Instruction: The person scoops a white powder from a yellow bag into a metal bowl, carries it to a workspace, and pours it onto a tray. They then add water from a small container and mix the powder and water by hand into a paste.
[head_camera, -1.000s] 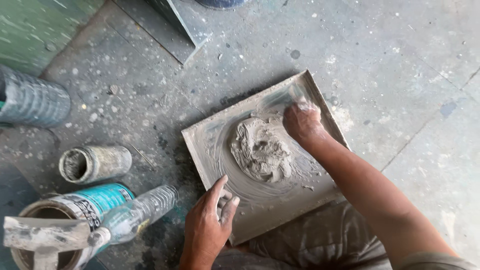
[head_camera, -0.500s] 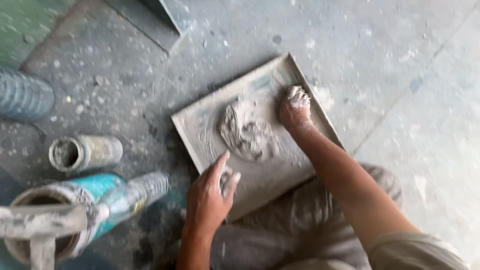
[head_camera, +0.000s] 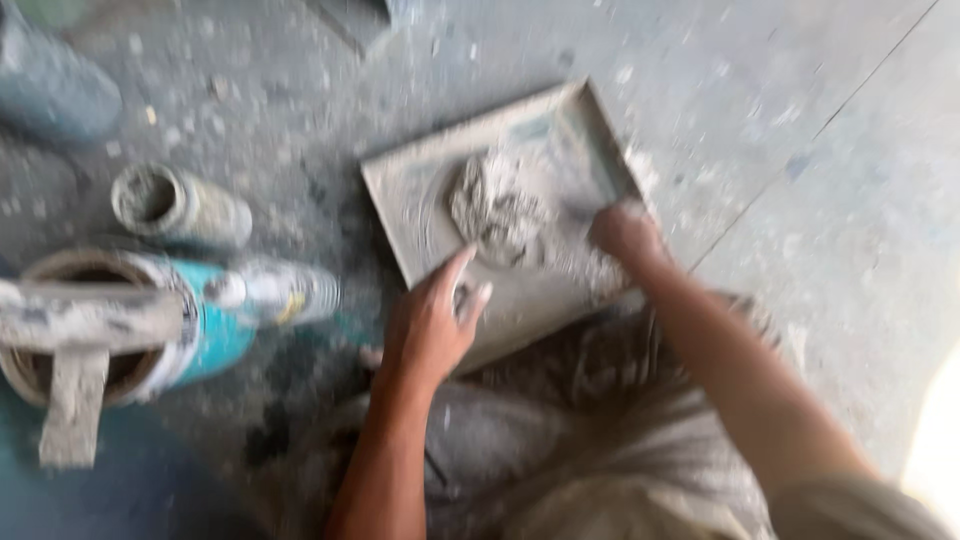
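Flat square grey board lying on the speckled concrete floor, right in front of the knees. Lump of wet grey putty heaped at the board's middle. Left hand spread open, fingers pressing the board's near edge, gripping nothing. Right hand curled at the board's right side, just beside the lump; grip blurred, cannot tell. To the left: small mortar-caked tin, teal bucket, clear plastic bottle.
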